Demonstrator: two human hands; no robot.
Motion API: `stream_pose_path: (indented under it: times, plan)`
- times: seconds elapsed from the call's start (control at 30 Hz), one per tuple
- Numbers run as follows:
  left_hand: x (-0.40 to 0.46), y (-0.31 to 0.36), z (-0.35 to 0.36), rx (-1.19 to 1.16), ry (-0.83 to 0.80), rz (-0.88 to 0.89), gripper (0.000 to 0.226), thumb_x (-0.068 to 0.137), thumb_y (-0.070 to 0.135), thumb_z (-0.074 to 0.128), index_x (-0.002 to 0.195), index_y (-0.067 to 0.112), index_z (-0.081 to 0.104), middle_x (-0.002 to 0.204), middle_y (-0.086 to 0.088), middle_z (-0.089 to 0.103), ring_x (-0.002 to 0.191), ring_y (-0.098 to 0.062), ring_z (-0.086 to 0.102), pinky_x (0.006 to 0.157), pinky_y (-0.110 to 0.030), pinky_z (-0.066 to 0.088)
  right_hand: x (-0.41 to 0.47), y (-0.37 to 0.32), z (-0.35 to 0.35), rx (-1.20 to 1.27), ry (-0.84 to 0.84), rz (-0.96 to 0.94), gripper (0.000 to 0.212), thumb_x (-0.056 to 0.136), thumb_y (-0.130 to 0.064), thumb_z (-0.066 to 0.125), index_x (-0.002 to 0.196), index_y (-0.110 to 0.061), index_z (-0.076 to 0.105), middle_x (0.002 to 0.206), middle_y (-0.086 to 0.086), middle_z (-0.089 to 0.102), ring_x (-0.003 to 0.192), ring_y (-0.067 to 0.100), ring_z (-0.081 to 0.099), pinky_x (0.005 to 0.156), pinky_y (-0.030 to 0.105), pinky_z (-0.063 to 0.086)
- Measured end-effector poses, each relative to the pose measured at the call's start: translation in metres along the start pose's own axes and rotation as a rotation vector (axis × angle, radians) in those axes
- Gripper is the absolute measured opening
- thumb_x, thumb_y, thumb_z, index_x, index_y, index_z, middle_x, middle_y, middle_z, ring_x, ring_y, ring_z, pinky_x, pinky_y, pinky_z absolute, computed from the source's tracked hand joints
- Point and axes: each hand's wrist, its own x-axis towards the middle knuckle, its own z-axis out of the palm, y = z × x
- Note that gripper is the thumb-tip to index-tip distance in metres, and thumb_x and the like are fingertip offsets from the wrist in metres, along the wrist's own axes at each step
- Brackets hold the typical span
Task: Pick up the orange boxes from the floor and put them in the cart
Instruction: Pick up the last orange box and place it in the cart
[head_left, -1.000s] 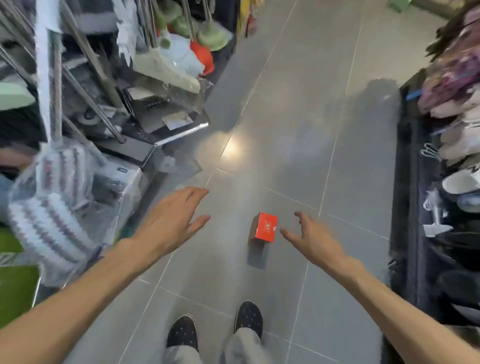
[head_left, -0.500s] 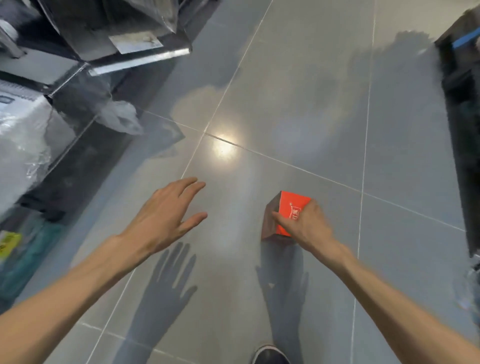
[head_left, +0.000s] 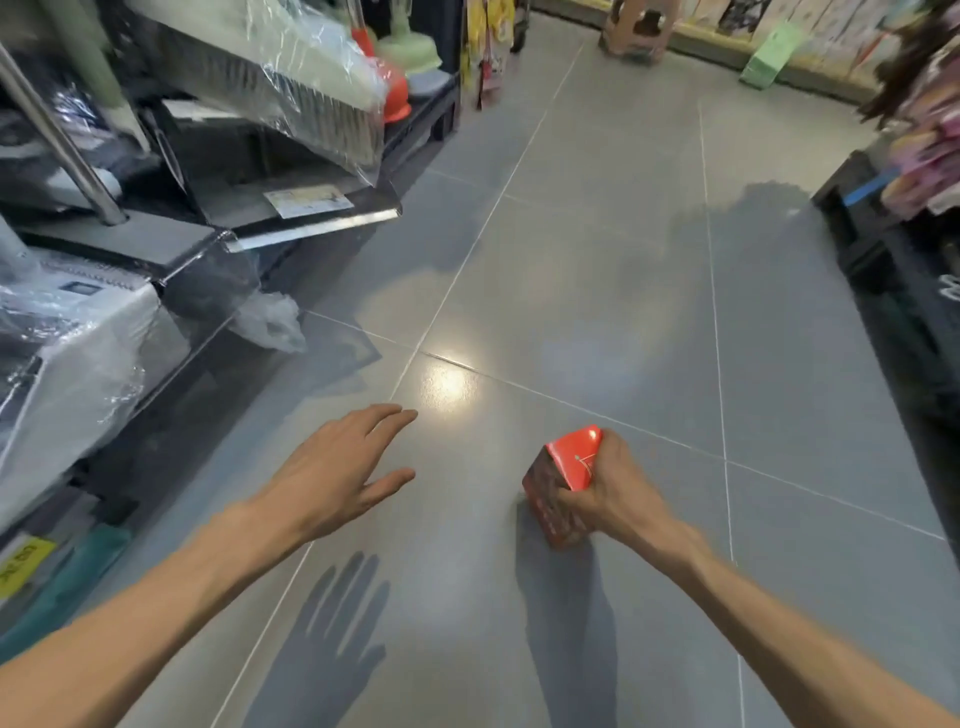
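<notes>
grey tiled floor (head_left: 597, 249) | shop aisle | right hand (head_left: 615, 493) grips orange box (head_left: 569, 467)

Grey tiled floor (head_left: 597, 249), pale grout lines, a bright glare spot mid-aisle. Left: dark shelving (head_left: 291, 171) with a plastic-wrapped broom (head_left: 291, 78), an orange plunger (head_left: 395, 91) beyond it, a loose plastic bag (head_left: 270, 322) at the base. Right: dark rack (head_left: 893, 270). Far: pink stool (head_left: 641, 26), green box (head_left: 771, 49).

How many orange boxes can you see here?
1. The orange box is gripped in the right hand, just above the floor. Others may lie outside the picture or behind the shelves.
</notes>
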Motion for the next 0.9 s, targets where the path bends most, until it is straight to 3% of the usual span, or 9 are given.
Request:
stream_pose_path:
  times: [0.1, 0.2, 0.3, 0.37, 0.53, 0.7, 0.83, 0.9]
  plan:
    - [-0.01, 0.015, -0.054, -0.015, 0.005, -0.035, 0.069, 0.095, 0.068, 0.035, 0.151, 0.029, 0.03, 0.153, 0.005, 0.039, 0.136, -0.019, 0.041, 0.108, -0.039, 0.04, -0.024, -0.032, -0.054, 0.021, -0.01, -0.054, 0.073, 0.057, -0.063, 0.067, 0.115, -0.027, 0.04, 0.101, -0.01, 0.049, 0.087, 0.015, 0.057, 0.07, 0.04, 0.051]
    - [-0.027, 0.041, -0.126, -0.037, 0.022, -0.063, 0.066, 0.095, 0.064, 0.039, 0.15, 0.026, 0.034, 0.15, 0.004, 0.043, 0.133, -0.019, 0.045, 0.108, -0.039, 0.04, -0.053, -0.075, -0.121, 0.004, -0.07, -0.096, 0.061, 0.066, -0.047, 0.076, 0.11, -0.033, 0.037, 0.093, -0.018, 0.046, 0.077, 0.004, 0.053, 0.063, 0.032, 0.046]
    - [-0.045, 0.076, -0.223, -0.034, 0.022, -0.088, 0.068, 0.095, 0.064, 0.041, 0.15, 0.025, 0.034, 0.15, 0.005, 0.042, 0.133, -0.018, 0.045, 0.109, -0.038, 0.039, -0.081, -0.128, -0.206, -0.03, -0.133, -0.162, 0.068, 0.06, -0.05, 0.074, 0.115, -0.035, 0.037, 0.1, -0.018, 0.049, 0.085, 0.009, 0.057, 0.073, 0.041, 0.055]
    - [-0.053, 0.097, -0.298, -0.029, 0.055, -0.108, 0.068, 0.094, 0.065, 0.041, 0.149, 0.025, 0.035, 0.15, 0.005, 0.043, 0.134, -0.018, 0.044, 0.109, -0.037, 0.038, -0.102, -0.172, -0.272, -0.043, -0.166, -0.232, 0.07, 0.06, -0.047, 0.075, 0.119, -0.034, 0.04, 0.101, -0.017, 0.054, 0.086, 0.01, 0.06, 0.075, 0.041, 0.057]
    - [-0.069, 0.145, -0.501, 0.014, 0.097, -0.14, 0.071, 0.093, 0.069, 0.041, 0.15, 0.028, 0.034, 0.15, 0.007, 0.041, 0.135, -0.015, 0.042, 0.11, -0.034, 0.037, -0.165, -0.291, -0.453, -0.099, -0.161, -0.393, 0.072, 0.066, -0.046, 0.076, 0.126, -0.029, 0.042, 0.108, -0.01, 0.054, 0.097, 0.018, 0.058, 0.083, 0.042, 0.053]
    - [-0.094, 0.2, -0.695, 0.063, 0.149, -0.162, 0.074, 0.093, 0.069, 0.04, 0.153, 0.027, 0.03, 0.154, 0.005, 0.039, 0.139, -0.016, 0.038, 0.112, -0.033, 0.031, -0.225, -0.398, -0.622, -0.158, -0.199, -0.501, 0.089, 0.063, -0.06, 0.068, 0.14, -0.032, 0.033, 0.123, -0.007, 0.056, 0.107, 0.021, 0.058, 0.09, 0.041, 0.051]
    - [-0.119, 0.231, -0.794, 0.045, 0.206, -0.231, 0.08, 0.089, 0.078, 0.031, 0.154, 0.03, 0.027, 0.155, 0.008, 0.037, 0.14, -0.012, 0.036, 0.113, -0.03, 0.028, -0.269, -0.462, -0.715, -0.15, -0.19, -0.609, 0.1, 0.057, -0.072, 0.061, 0.143, -0.028, 0.035, 0.129, -0.004, 0.056, 0.111, 0.021, 0.058, 0.091, 0.035, 0.048]
    - [-0.132, 0.243, -0.828, 0.086, 0.251, -0.25, 0.081, 0.088, 0.081, 0.028, 0.152, 0.031, 0.029, 0.154, 0.007, 0.039, 0.139, -0.013, 0.037, 0.114, -0.034, 0.031, -0.285, -0.488, -0.745, -0.202, -0.19, -0.7, 0.102, 0.063, -0.067, 0.066, 0.148, -0.024, 0.032, 0.131, -0.002, 0.055, 0.11, 0.019, 0.056, 0.087, 0.029, 0.045]
